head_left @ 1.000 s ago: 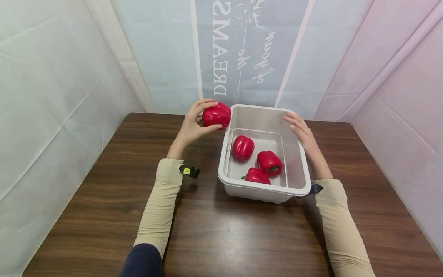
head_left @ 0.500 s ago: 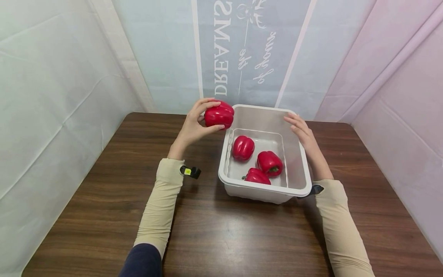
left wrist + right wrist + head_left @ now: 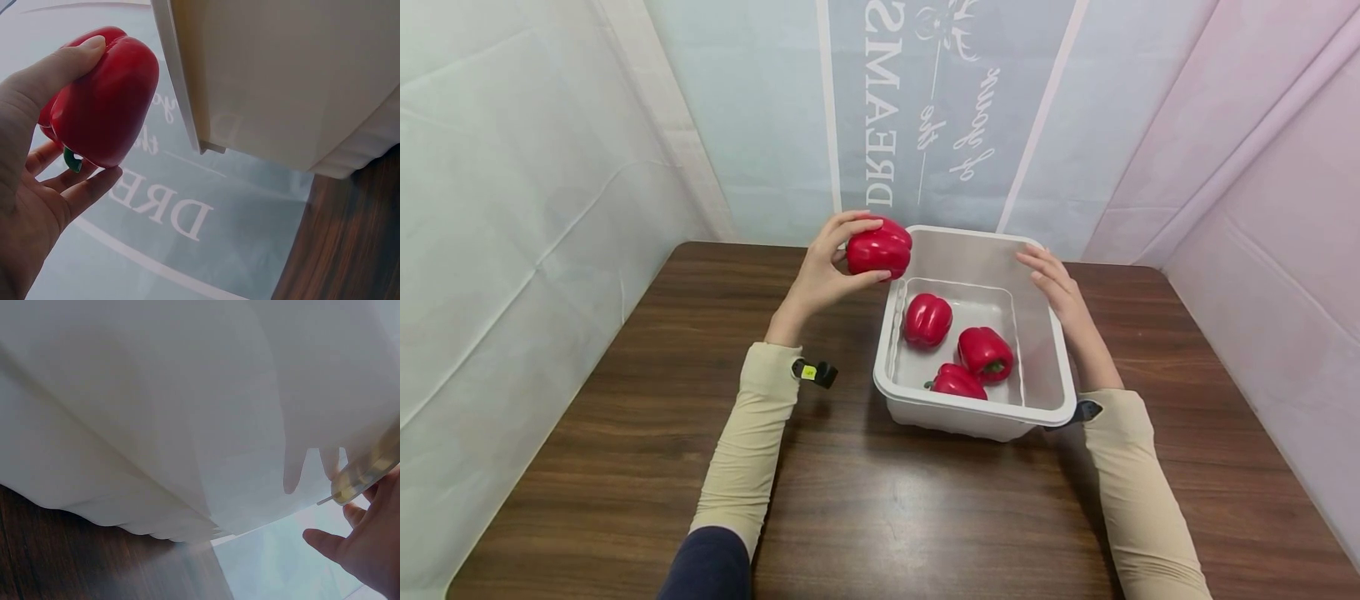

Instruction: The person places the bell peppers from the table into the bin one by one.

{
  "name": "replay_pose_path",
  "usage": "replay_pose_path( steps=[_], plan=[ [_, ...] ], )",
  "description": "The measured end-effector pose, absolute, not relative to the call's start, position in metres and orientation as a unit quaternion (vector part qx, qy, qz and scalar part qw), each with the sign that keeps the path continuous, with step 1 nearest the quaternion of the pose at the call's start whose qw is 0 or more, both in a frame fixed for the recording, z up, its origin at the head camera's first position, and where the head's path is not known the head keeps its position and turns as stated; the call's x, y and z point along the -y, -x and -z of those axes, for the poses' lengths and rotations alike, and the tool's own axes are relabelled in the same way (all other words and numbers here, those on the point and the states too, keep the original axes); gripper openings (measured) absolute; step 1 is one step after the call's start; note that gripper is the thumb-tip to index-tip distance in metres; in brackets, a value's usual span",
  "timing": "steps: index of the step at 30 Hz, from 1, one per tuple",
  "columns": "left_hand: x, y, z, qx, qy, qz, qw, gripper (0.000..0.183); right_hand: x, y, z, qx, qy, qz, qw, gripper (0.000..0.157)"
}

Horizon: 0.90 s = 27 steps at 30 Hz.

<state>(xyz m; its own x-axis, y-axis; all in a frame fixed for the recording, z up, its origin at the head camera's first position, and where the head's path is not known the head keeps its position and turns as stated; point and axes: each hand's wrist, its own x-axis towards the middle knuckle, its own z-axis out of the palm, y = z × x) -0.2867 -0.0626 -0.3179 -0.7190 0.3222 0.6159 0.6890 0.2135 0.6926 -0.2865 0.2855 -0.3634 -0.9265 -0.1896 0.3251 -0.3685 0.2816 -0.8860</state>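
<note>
My left hand grips a red bell pepper at the back left rim of a white plastic bin. In the left wrist view the thumb presses one side of the held pepper, fingers behind, its green stem pointing down. Inside the bin lie three more: one red pepper at left, another pepper at right, and a third pepper partly hidden by the front wall. On the bin's right rim my right hand rests with fingers extended over the edge.
The bin stands on a dark wooden table. A pale blue printed cloth hangs behind, with white cloth walls at both sides. A black strap with a yellow tag sits on the left wrist.
My left hand has moved slightly right with the bell pepper, bringing it a little further over the bin's left rim. The right hand and the peppers in the bin stay put.
</note>
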Motion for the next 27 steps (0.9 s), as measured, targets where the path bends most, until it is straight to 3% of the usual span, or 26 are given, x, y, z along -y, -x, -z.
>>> replay_pose_path(
  steps=[27],
  plan=[
    [0.0535, 0.2854, 0.3200, 0.756, 0.357, 0.520, 0.174, 0.056, -0.2807, 0.2799, 0.3569, 0.797, -0.191, -0.566, 0.091, 0.038]
  ],
)
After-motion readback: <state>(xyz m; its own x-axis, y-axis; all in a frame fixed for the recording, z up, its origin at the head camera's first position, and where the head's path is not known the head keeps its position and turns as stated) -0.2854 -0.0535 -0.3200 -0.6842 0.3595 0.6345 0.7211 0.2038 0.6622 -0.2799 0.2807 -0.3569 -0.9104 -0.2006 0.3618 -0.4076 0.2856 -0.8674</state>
